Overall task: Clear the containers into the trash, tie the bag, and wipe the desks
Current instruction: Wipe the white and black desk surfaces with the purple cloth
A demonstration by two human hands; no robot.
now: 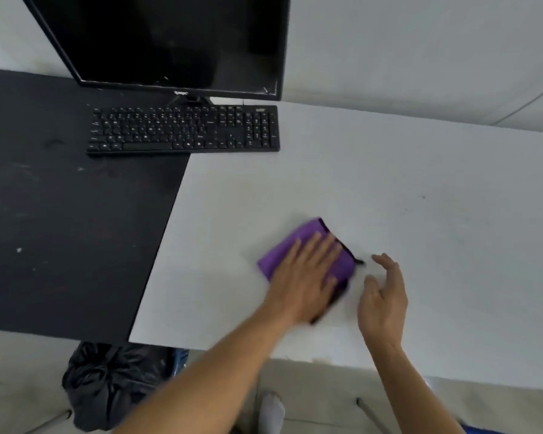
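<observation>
A folded purple cloth [282, 252] with a dark edge lies on the white desk [389, 189]. My left hand [304, 277] presses flat on top of it, fingers spread, covering its near half. Just to the right, my right hand [384, 296] hovers over the desk with its fingers apart and holds nothing. On the floor under the desk's front edge sits a black trash bag [107, 383], its top gathered into a knot.
A black desk [60, 214] adjoins the white one on the left. A black keyboard [182, 130] spans both desks at the back, with a dark monitor [170, 39] behind it. A pale wall rises behind the desks.
</observation>
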